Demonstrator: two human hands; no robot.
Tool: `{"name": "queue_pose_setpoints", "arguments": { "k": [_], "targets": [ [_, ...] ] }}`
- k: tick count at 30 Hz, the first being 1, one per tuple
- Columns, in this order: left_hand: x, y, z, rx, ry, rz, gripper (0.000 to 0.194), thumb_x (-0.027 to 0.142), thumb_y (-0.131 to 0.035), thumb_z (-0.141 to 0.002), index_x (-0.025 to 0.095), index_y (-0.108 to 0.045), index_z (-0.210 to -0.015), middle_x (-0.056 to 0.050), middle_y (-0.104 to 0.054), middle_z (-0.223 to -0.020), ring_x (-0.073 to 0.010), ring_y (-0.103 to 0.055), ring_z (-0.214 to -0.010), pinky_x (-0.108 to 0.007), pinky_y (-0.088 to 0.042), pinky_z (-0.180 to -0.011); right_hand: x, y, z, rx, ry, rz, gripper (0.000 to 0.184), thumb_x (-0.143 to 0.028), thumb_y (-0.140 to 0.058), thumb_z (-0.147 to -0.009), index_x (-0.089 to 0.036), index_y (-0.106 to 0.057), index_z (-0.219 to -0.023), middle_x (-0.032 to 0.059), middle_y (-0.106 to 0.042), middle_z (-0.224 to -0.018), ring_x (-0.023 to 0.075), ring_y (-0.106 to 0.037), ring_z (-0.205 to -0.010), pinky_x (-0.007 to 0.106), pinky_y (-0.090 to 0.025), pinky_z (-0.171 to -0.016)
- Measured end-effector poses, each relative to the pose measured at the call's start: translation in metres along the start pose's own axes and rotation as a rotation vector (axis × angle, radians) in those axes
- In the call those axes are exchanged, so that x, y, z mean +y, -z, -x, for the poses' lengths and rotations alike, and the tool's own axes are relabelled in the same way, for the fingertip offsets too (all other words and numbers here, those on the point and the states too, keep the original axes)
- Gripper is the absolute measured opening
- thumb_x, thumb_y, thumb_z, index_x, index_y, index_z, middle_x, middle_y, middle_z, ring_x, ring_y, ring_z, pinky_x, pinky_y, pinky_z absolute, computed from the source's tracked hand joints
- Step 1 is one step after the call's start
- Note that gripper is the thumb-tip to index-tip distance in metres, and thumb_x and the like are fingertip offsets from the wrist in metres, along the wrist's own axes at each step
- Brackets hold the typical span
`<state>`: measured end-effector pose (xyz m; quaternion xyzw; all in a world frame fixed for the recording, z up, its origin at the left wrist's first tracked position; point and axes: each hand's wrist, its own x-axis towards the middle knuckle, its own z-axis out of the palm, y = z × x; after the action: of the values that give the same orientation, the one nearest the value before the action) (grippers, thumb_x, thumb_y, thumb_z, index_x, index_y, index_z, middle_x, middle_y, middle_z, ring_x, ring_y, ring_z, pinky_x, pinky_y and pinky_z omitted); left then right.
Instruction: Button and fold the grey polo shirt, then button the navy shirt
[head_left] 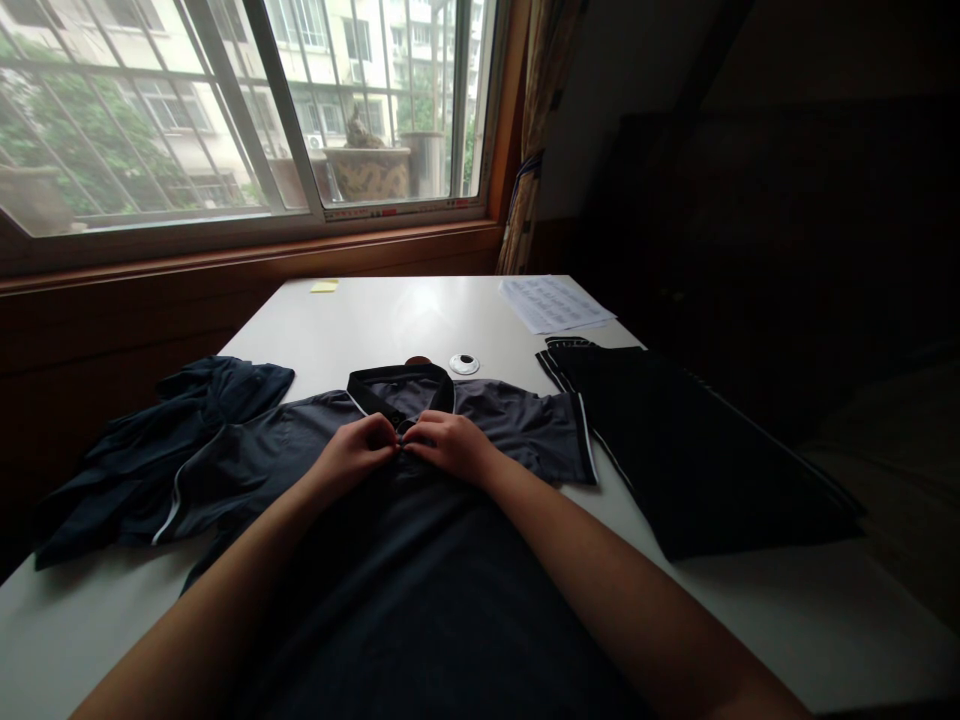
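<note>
A dark polo shirt (420, 580) lies spread on the white table, its black collar (367, 388) away from me and its short sleeves out to the sides. My left hand (364, 445) pinches the front placket just below the collar. Meeting it there, my right hand (448, 440) also has its fingertips closed on the placket. The fingertips of both hands almost touch. Whatever button lies between them is too small to make out.
Dark crumpled clothing (217, 390) lies at the left, partly against the shirt's sleeve. Folded black clothing (712, 460) covers the right side. Beyond the collar are a round white-and-black object (464, 364) and a brown one (418, 360). Printed papers (555, 303) and a yellow note (325, 286) lie farther back.
</note>
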<state>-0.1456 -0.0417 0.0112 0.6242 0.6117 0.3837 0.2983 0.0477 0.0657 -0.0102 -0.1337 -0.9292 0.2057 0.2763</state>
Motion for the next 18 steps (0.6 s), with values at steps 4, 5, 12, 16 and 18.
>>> {"name": "queue_pose_setpoints", "arguments": {
  "k": [4, 5, 12, 16, 18],
  "targets": [
    [0.0005, 0.0001, -0.0004, 0.012, -0.013, -0.027, 0.009, 0.026, -0.066, -0.077, 0.018, -0.065, -0.082, -0.001, -0.068, -0.079, -0.0163, -0.059, -0.073, -0.027, -0.046, -0.068, 0.0005, -0.0001, 0.0001, -0.004, 0.002, 0.012, 0.014, -0.031, -0.069, -0.091, -0.023, -0.075, -0.101, 0.0033, -0.069, -0.096, 0.0156, -0.067, -0.087, 0.024, -0.051, -0.078],
    [0.0008, 0.0001, -0.0004, 0.015, -0.016, -0.033, 0.009, 0.026, -0.065, -0.077, 0.018, -0.065, -0.082, -0.001, -0.068, -0.080, -0.0165, -0.060, -0.074, -0.027, -0.046, -0.069, 0.0006, -0.0001, 0.0002, -0.005, 0.001, 0.011, 0.015, -0.031, -0.069, -0.091, -0.023, -0.075, -0.101, 0.0033, -0.069, -0.097, 0.0155, -0.067, -0.087, 0.024, -0.051, -0.078],
    [0.0003, -0.0006, -0.0006, 0.027, -0.019, -0.037, 0.009, 0.026, -0.065, -0.077, 0.018, -0.064, -0.082, -0.002, -0.069, -0.081, -0.0174, -0.061, -0.075, -0.028, -0.047, -0.070, 0.0003, -0.0001, -0.0002, -0.001, 0.005, -0.009, 0.015, -0.031, -0.068, -0.091, -0.022, -0.075, -0.102, 0.0036, -0.069, -0.097, 0.0150, -0.067, -0.086, 0.024, -0.051, -0.079],
    [-0.0020, -0.0010, -0.0008, 0.041, -0.023, -0.033, 0.009, 0.026, -0.065, -0.077, 0.018, -0.064, -0.081, -0.002, -0.069, -0.080, -0.0166, -0.061, -0.073, -0.027, -0.047, -0.068, 0.0010, -0.0006, -0.0002, 0.003, 0.010, -0.019, 0.015, -0.030, -0.068, -0.091, -0.022, -0.074, -0.102, 0.0036, -0.068, -0.097, 0.0152, -0.067, -0.087, 0.024, -0.051, -0.080],
    [-0.0031, -0.0010, -0.0007, 0.052, -0.019, -0.033, 0.010, 0.027, -0.066, -0.078, 0.018, -0.065, -0.082, -0.001, -0.069, -0.080, -0.0164, -0.061, -0.073, -0.027, -0.047, -0.067, 0.0016, -0.0007, -0.0002, 0.005, 0.011, -0.024, 0.015, -0.030, -0.068, -0.091, -0.022, -0.074, -0.103, 0.0037, -0.068, -0.098, 0.0152, -0.067, -0.087, 0.024, -0.051, -0.080]
  ]
}}
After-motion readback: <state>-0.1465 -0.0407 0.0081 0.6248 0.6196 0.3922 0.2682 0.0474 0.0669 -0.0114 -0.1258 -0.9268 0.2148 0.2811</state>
